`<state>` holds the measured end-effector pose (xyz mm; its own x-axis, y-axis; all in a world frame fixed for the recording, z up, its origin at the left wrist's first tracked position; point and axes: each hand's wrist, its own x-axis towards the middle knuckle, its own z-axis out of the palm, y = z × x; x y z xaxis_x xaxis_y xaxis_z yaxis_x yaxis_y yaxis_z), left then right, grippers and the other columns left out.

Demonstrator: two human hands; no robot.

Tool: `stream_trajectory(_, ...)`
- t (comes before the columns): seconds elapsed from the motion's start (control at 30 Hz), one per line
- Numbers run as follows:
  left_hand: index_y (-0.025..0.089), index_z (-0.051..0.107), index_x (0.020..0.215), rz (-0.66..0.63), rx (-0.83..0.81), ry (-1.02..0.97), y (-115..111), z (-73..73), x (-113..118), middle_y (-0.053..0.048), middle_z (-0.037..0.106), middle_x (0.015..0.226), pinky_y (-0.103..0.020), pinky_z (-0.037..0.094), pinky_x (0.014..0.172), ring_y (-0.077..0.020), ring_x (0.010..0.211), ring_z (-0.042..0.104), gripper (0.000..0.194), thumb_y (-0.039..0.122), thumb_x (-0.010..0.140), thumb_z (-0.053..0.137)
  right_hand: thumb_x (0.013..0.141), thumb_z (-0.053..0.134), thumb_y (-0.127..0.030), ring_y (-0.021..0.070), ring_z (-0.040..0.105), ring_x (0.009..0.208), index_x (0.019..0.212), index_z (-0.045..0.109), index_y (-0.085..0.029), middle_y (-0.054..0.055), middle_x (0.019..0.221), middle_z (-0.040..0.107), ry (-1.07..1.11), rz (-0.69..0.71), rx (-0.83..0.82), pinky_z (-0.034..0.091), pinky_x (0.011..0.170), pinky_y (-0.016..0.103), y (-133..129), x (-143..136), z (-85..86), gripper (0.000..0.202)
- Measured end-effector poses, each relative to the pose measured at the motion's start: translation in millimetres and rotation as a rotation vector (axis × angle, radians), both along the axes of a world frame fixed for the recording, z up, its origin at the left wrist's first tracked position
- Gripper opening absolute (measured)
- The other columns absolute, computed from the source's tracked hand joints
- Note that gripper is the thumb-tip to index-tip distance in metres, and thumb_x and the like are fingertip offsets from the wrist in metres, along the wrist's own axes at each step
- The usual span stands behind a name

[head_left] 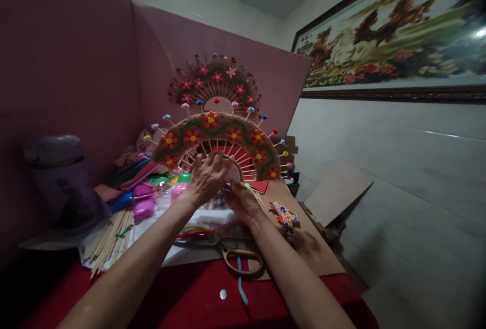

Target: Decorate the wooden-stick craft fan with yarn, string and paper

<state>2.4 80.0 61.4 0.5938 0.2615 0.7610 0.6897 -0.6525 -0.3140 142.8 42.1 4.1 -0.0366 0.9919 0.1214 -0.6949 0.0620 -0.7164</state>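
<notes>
Your left hand (206, 176) grips the arched, coarse, flower-studded fan (222, 122), fingers (217, 160) curled. I can't tell whether your right hand (246, 204) grips too.

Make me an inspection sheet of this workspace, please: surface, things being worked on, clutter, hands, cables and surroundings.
Surface: red cloth, partly covered by a brown board.
Work in hand: fan-shaped piece, upright, with orange and red flowers and colored tips around its rim.
Clutter: scissors, loose sticks, a blue strip, pink containers and a patterned ornament.
Hands: left hand at the piece's lower middle, right hand just beside it; exact grip partly hidden.
Cables: nothing seen.
Surroundings: pink panel behind, with a second fan in front of it; framed horse picture on the right wall.
</notes>
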Motion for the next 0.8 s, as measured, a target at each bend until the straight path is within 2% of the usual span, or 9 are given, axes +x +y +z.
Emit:
stream_trajectory(0.23,0.022,0.050,0.134,-0.004,-0.071,-0.037,3,-4.0,-9,-0.020,0.047,0.138,-0.053,0.026,0.098,-0.0379,0.126,0.040,0.054,0.028,0.081,0.061,0.069,0.080,-0.028,0.0126,0.066,0.073,0.092,0.064,-0.017,0.004,0.088,0.072,-0.064,0.006,0.025,0.051,0.061,0.021,-4,5,-9.2,0.029)
stream_trajectory(0.5,0.022,0.052,0.133,-0.007,-0.129,-0.062,-8,-18.3,-11,-0.021,0.050,0.136,-0.053,0.027,0.098,-0.0377,0.123,0.045,0.053,0.033,0.082,0.060,0.065,0.081,-0.022,0.0119,0.063,0.064,0.077,0.066,-0.019,0.002,0.075,0.071,-0.076,-0.080,0.017,0.049,0.057,0.021,2,-2,-19.2,0.018)
stream_trajectory(0.6,0.022,0.053,0.132,-0.022,-0.107,-0.044,-13,-20.7,-9,-0.019,0.051,0.135,-0.052,0.028,0.097,-0.0369,0.123,0.045,0.049,0.030,0.083,0.058,0.061,0.081,-0.017,0.0139,0.065,0.070,0.082,0.067,-0.021,0.002,0.080,0.072,-0.068,-0.095,0.022,0.050,0.060,0.023,4,-4,-22.2,0.025)
stream_trajectory(0.8,0.025,0.053,0.130,-0.055,-0.042,-0.031,-16,-27.9,-2,-0.016,0.055,0.131,-0.048,0.029,0.098,-0.0319,0.119,0.049,0.043,0.023,0.088,0.052,0.059,0.082,-0.023,0.0189,0.066,0.085,0.094,0.067,-0.023,0.002,0.094,0.073,-0.013,-0.127,0.083,0.054,0.071,0.031,0,-11,-18.6,0.038)
